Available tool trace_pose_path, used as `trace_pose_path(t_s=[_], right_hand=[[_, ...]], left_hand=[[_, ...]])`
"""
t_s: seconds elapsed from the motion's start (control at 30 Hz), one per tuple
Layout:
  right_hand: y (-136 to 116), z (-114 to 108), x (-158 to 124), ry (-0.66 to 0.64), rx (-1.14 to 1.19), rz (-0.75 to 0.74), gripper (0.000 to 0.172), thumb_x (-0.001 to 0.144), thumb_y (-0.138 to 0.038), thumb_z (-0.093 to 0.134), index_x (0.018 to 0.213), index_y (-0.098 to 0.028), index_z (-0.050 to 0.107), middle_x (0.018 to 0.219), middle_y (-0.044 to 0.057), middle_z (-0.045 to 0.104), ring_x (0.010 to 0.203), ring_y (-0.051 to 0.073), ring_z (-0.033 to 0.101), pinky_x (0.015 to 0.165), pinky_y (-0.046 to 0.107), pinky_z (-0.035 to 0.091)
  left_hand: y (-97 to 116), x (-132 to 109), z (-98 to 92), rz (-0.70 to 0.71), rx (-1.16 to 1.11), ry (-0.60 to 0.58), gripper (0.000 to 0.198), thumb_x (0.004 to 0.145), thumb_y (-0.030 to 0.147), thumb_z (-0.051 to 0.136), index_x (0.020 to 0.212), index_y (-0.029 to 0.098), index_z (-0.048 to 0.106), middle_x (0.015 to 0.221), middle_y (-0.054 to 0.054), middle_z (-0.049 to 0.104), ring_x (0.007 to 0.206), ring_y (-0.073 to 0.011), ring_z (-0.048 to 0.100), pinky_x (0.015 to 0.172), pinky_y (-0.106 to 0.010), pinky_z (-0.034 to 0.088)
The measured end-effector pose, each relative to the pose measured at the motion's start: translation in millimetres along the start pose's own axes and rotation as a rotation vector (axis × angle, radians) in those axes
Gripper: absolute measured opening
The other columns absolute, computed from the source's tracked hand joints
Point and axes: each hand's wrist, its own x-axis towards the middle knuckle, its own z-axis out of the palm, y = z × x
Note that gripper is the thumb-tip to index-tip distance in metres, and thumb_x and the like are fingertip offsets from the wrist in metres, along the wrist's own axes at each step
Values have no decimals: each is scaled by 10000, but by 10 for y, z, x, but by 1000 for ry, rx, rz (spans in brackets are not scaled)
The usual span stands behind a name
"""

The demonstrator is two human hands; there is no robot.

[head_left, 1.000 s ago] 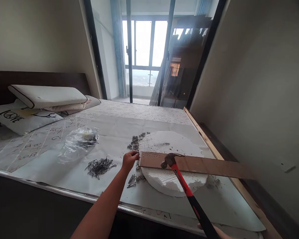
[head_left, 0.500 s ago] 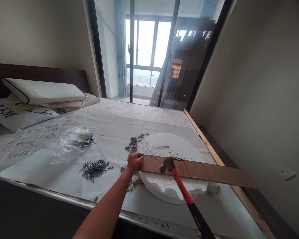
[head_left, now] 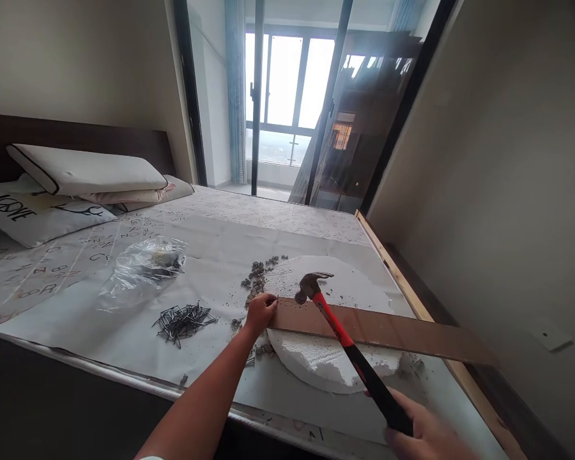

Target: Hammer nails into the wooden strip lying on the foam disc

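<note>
My left hand (head_left: 262,313) pinches a thin dark nail (head_left: 278,298) at the left end of a brown board (head_left: 378,327). Small holes run along the board near that end. My right hand (head_left: 424,425), a little blurred, is wrapped round the black and red handle of a claw hammer (head_left: 338,332). The hammer's head is raised above the board, to the right of the nail and apart from it. Beneath the board lies a round white foam slab (head_left: 311,364) with ragged edges.
A pile of loose nails (head_left: 184,321) lies left of my arm, with a clear plastic bag (head_left: 144,268) behind it. Grey crumbs (head_left: 256,271) edge the foam. A wooden rail (head_left: 402,281) runs along the bed's right side. Pillows (head_left: 86,169) rest at the headboard.
The hammer's head has moved up and slightly left, and my right hand has come into view on its handle. My left hand stays at the board's end.
</note>
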Motion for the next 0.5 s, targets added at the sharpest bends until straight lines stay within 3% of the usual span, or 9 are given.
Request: trace_pose_path(t_s=[0.1,0.2,0.33,0.5], right_hand=[[-353,-27,144,-90,-122,25,258,630,-145,427,825,-159,594,583,-18,472,525,108,435,486,204,351],[-602,-38,232,-157,-208,-8,293,637,-121,412,877,-146,578,634,-7,487,555,113,417,500,213,330],[-668,23,305,-161,-245,-53,379,656,-147,434,1014,-173,556,733,15,552,662,151,489,571,229,361],[-638,105,368,-227,-277,42,325,638,-105,381,900,-174,561,538,-45,436,435,103,398,460,222,309]], left_hand=[[-5,-16,1,13,10,9,193,723,264,502,773,167,661,823,-41,671,790,-163,584,722,-255,425],[-11,-31,0,10,11,2,194,732,263,498,778,167,660,826,-46,670,785,-165,582,720,-257,425],[-23,-39,5,-12,5,-2,206,736,279,504,808,167,661,850,-54,666,801,-172,580,718,-261,434],[-54,-38,31,10,27,16,173,728,257,512,747,169,660,783,-34,662,747,-156,573,697,-252,422]])
